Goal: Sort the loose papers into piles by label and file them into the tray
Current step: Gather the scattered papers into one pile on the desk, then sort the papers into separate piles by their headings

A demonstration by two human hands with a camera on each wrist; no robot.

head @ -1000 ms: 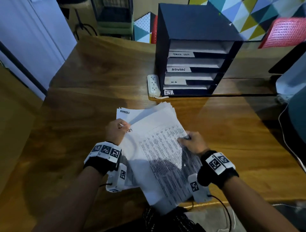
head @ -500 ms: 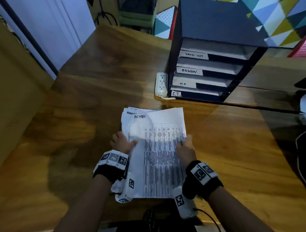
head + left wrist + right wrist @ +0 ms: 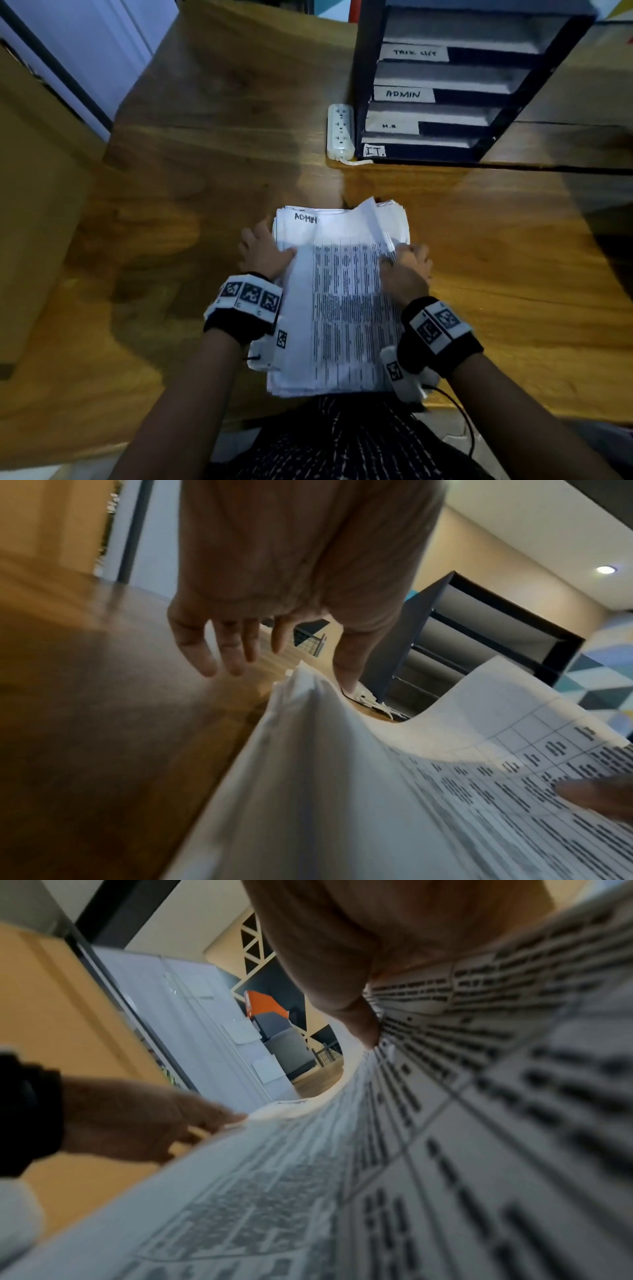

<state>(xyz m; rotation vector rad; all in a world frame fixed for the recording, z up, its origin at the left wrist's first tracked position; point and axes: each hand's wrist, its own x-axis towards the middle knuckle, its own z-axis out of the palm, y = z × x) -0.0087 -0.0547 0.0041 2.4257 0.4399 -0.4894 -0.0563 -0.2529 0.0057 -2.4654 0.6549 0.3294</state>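
Our left hand (image 3: 263, 251) rests flat-fingered on the paper stack (image 3: 342, 308) while our right hand (image 3: 406, 270) pinches the top sheet's lifted corner. We risk peeling two sheets together, misfiling one in the tray (image 3: 459, 89), or fanning the stack across the desk (image 3: 205, 154).

The head camera looks steeply down from above the desk (image 3: 212, 144), while both wrist cameras sit low and close — sharing the printed paper stack (image 3: 346, 308) between them.
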